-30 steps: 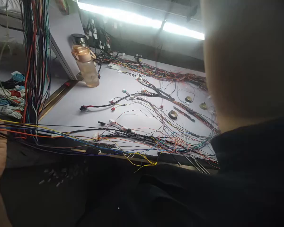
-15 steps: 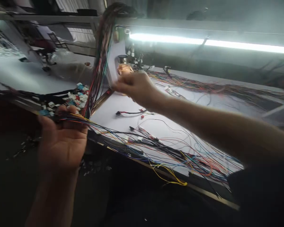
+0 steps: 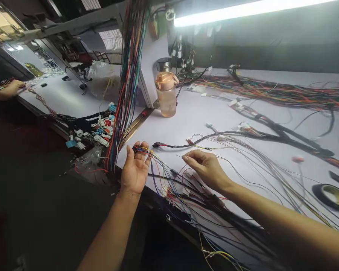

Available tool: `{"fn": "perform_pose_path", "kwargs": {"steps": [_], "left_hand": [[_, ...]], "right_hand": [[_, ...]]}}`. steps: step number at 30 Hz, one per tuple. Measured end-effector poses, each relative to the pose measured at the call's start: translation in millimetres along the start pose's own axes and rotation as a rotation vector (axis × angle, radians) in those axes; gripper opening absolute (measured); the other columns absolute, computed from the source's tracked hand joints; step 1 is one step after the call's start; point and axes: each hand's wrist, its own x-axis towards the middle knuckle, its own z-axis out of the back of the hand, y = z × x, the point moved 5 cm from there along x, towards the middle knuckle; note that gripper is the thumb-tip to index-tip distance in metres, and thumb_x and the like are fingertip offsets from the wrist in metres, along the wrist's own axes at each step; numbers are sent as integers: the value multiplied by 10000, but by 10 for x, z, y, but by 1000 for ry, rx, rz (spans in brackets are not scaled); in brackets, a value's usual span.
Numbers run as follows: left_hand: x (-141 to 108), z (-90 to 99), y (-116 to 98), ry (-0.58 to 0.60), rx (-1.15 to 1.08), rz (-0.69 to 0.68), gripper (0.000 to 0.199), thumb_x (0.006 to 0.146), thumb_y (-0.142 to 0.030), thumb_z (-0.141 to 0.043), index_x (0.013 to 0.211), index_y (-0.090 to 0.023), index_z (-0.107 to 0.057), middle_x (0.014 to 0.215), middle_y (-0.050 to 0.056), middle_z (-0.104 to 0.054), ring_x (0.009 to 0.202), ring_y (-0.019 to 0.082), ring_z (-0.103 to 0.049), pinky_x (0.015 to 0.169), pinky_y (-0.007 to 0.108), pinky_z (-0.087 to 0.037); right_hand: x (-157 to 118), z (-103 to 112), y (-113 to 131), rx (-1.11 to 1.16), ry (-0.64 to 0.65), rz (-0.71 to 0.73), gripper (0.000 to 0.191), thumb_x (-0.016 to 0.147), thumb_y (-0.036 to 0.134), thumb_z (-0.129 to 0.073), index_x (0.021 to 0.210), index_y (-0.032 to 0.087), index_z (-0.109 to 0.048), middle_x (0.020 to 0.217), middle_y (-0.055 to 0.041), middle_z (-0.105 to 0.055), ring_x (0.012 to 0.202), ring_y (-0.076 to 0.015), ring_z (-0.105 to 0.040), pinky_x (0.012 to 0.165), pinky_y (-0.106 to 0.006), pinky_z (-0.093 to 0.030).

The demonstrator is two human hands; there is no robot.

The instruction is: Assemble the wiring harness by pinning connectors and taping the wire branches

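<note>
My left hand (image 3: 135, 173) is palm up, with its thumb and fingertips closed on a small dark connector (image 3: 136, 149). Several coloured wires (image 3: 156, 157) run out of it, across the fingers and down to the right. To the right, my right hand (image 3: 207, 170) pinches a thin wire (image 3: 179, 156) whose short tip pokes out past thumb and forefinger. Between and beyond the hands lies a black-sleeved cable (image 3: 183, 146) with a dark plug at its left end. Below my right hand, dark harness branches (image 3: 209, 197) with plugs rest along the bench edge.
A hanging wire bundle (image 3: 131, 75) drops left of my hands, beside a pile of connectors (image 3: 101, 131). A water bottle (image 3: 166, 90) stands behind. Long wires (image 3: 257, 92) line the back; a tape roll (image 3: 332, 197) lies right. Another person's hand (image 3: 12, 88) is far left.
The view has swung left and down. My right hand has come away from beside the hanging bundle to above the bench, pinching a wire. My left hand still holds the connector.
</note>
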Motion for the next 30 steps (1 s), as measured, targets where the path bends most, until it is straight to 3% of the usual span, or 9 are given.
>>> {"fn": "perform_pose_path", "kwargs": {"steps": [5, 9, 11, 14, 17, 24, 30], "left_hand": [[205, -25, 247, 3, 1, -13, 312, 904, -471, -551, 970, -196, -682, 1063, 51, -717, 1110, 167, -633, 1044, 361, -449], [212, -40, 304, 47, 83, -39, 349, 861, -516, -593, 1032, -227, -687, 1108, 44, -711, 1118, 187, -633, 1006, 350, -487], [203, -47, 298, 59, 125, -41, 340, 844, -509, -621, 1029, -233, -696, 1105, 39, -714, 1084, 185, -651, 971, 318, -509], [206, -53, 287, 59, 160, -22, 324, 830, -489, -648, 1007, -225, -707, 1068, 32, -727, 1017, 172, -678, 905, 267, -537], [224, -60, 280, 69, 159, -14, 325, 841, -484, -637, 1009, -214, -703, 1056, 24, -731, 984, 145, -686, 869, 223, -544], [247, -61, 278, 86, 137, 5, 333, 871, -494, -595, 1002, -206, -698, 1034, 1, -743, 898, 108, -705, 809, 174, -562], [267, -40, 278, 87, 109, 15, 350, 820, -489, -665, 1004, -193, -693, 1023, -6, -743, 890, 110, -704, 809, 173, -569]], "right_hand": [[91, -147, -192, 110, 3, 31, 216, 884, 318, -567, 772, 168, -675, 688, -6, -634, 637, -118, -546, 610, -252, -442], [133, -193, -191, 157, 42, 52, 176, 890, 273, -568, 794, 175, -680, 714, -3, -642, 664, -114, -559, 637, -246, -447], [154, -181, -208, 228, 65, -25, 185, 891, 296, -572, 801, 176, -681, 690, 8, -610, 606, -97, -518, 576, -229, -424], [174, -165, -290, 399, 125, -258, 244, 890, 392, -579, 846, 174, -679, 586, 48, -477, 467, -62, -351, 423, -204, -302], [194, -154, -344, 586, 170, -411, 302, 862, 460, -615, 867, 162, -662, 543, 75, -354, 453, -52, -250, 389, -194, -202], [208, -137, -344, 685, 120, -436, 285, 842, 426, -661, 848, 141, -664, 551, 75, -354, 485, -43, -255, 419, -190, -197], [218, -121, -356, 744, 105, -430, 235, 843, 386, -679, 837, 151, -676, 558, 68, -389, 485, -43, -286, 418, -184, -223]]}}
